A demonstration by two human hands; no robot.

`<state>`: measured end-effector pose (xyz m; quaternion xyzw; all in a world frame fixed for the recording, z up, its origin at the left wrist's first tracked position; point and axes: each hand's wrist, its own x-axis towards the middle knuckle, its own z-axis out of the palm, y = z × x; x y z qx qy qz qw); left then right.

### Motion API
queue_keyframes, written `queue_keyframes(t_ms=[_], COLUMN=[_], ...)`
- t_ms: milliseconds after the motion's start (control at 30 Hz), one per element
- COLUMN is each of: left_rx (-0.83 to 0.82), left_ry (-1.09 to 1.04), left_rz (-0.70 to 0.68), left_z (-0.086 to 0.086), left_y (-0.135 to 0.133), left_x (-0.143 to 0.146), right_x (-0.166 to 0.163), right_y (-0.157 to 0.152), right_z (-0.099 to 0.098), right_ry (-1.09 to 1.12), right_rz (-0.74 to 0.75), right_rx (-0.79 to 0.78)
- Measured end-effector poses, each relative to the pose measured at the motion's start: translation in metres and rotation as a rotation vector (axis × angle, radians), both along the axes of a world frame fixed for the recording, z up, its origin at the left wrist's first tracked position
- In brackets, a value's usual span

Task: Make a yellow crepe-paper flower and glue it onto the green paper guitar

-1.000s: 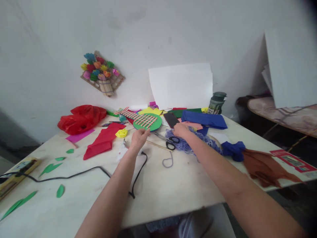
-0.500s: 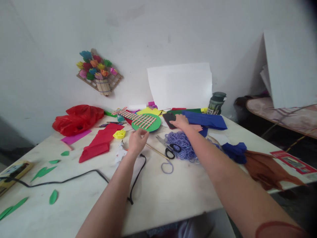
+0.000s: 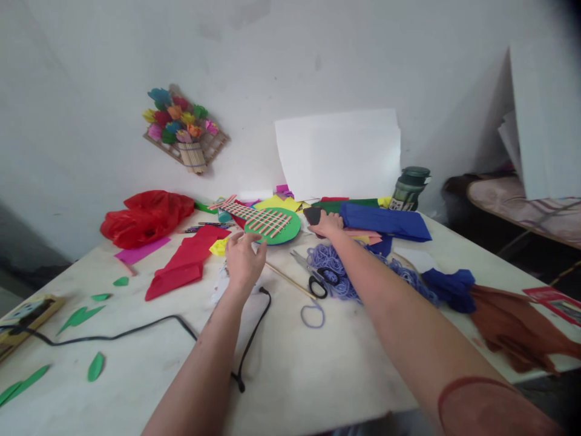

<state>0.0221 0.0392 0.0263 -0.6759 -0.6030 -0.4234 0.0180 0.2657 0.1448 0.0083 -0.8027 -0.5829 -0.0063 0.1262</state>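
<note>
My left hand (image 3: pixel 245 259) hovers with fingers apart over a white glue gun (image 3: pixel 221 284) and its black cable (image 3: pixel 247 339), holding nothing. It is just short of a green paper disc woven with pink strips (image 3: pixel 273 226) and a yellow paper scrap (image 3: pixel 219 246). My right hand (image 3: pixel 328 224) reaches further back and grips a black phone (image 3: pixel 312 214) beside folded blue paper (image 3: pixel 385 221). Under my right forearm lie black-handled scissors (image 3: pixel 313 277), a pile of purple yarn (image 3: pixel 336 266) and a thin wooden stick (image 3: pixel 290 280).
Red crepe paper (image 3: pixel 184 261), a red plastic bag (image 3: pixel 143 218) and green paper leaves (image 3: pixel 82 315) lie to the left. A green jar (image 3: pixel 408 188) and a white sheet (image 3: pixel 338 151) stand at the back wall. Dark blue (image 3: pixel 449 284) and brown crepe (image 3: pixel 517 327) lie at the right.
My right hand has moved back from the yarn onto the phone and closed on it. My left hand has drawn back slightly from the green disc and opened.
</note>
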Motion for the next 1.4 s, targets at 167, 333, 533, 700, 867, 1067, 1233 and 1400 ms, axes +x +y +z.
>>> queue_keyframes(t_ms=[167,333,533,700,867,1067,1233,1400], left_rx=[-0.014,-0.045,-0.026,0.023,0.066,0.138,0.139,0.097], left_ry=[0.006,0.013,0.005,0.026,0.133,0.191,0.266,0.305], left_rz=[0.002,0.006,-0.015,-0.034,-0.073,-0.032,-0.047,-0.069], left_z=[-0.001,-0.001,-0.002,-0.002,-0.002,-0.006,-0.006,-0.007], left_y=[0.000,0.001,0.002,0.002,-0.001,-0.007,-0.014,-0.014], left_x=[-0.003,-0.005,-0.007,-0.005,-0.001,0.003,0.006,0.007], right_x=[0.000,-0.003,0.002,0.022,0.036,0.037,0.038,0.034], right_y=[0.007,0.011,0.003,-0.009,-0.027,-0.051,-0.056,-0.061], right_z=[-0.002,-0.006,0.006,0.028,0.028,-0.001,-0.017,-0.018], right_ry=[0.048,0.078,0.089,0.017,-0.084,-0.113,-0.110,-0.118], right_rz=[-0.033,-0.101,-0.021,0.173,0.185,0.212,0.241,0.242], right_rx=[0.034,0.090,0.009,-0.043,0.069,0.158,0.143,0.102])
